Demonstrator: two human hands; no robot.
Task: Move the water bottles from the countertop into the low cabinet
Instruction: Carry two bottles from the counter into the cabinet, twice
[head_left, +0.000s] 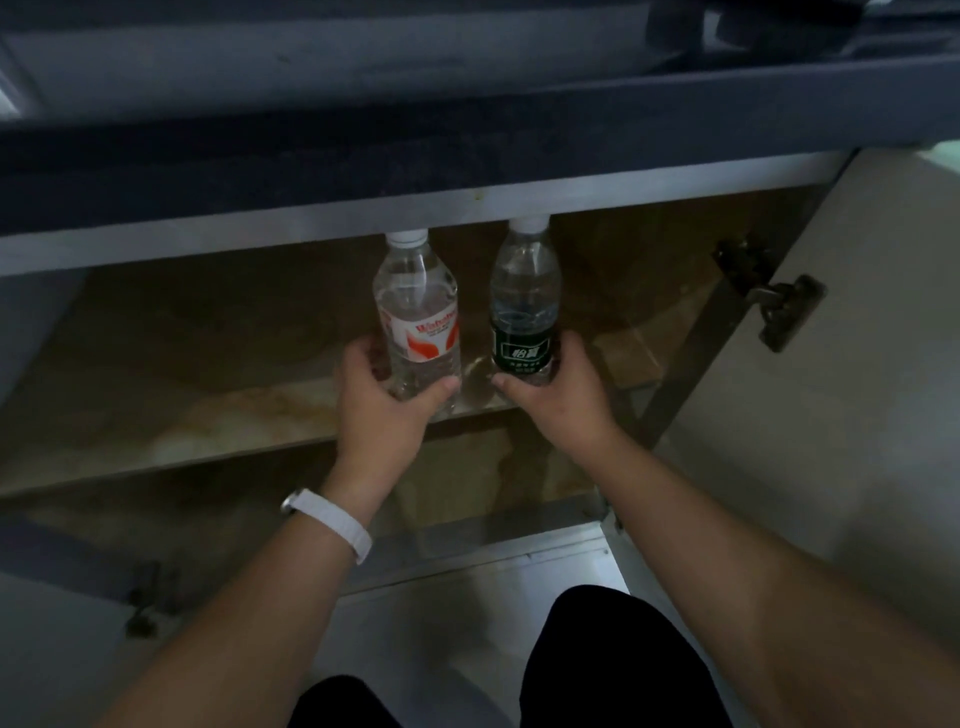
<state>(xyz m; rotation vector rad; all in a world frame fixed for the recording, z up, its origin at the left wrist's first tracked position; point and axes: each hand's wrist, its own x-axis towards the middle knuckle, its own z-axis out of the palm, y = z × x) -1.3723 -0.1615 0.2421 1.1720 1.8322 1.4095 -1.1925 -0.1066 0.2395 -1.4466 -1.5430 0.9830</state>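
Two clear water bottles stand upright side by side on the middle shelf (218, 415) of the open low cabinet. The red-and-white-label bottle (418, 312) is on the left, and my left hand (382, 397) is wrapped around its lower part. A white band sits on that wrist. The dark-green-label bottle (524, 306) is on the right, with my right hand (558, 389) closed around its base. Both white caps reach up near the cabinet's top rail.
The dark countertop edge (467, 135) overhangs the cabinet. The right cabinet door (857, 364) stands open with its hinge (779, 306) showing. The left door's hinge (145, 603) is at lower left. A lower compartment lies under the shelf. My knees are at the bottom.
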